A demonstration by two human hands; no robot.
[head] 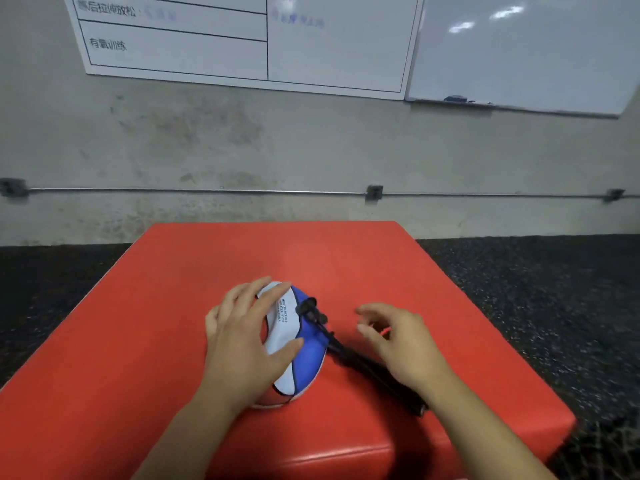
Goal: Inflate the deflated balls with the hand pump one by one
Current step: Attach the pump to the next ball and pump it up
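Observation:
A deflated ball [301, 355] with white, blue and red panels lies flattened on the red padded block [363, 265]. My left hand [242, 337] rests on the ball's left side, fingers spread over the white panel and thumb on the blue one. A black hand pump [377, 372] lies on the block to the right of the ball, its hose end [310, 308] on top of the ball. My right hand [398, 341] hovers above the pump's middle with its fingers loosely curled, holding nothing.
The red block stands on a dark speckled floor [536, 289] close to a grey concrete wall [311, 150]. A thin metal conduit [207, 191] runs along the wall. Two whiteboards [519, 53] hang above.

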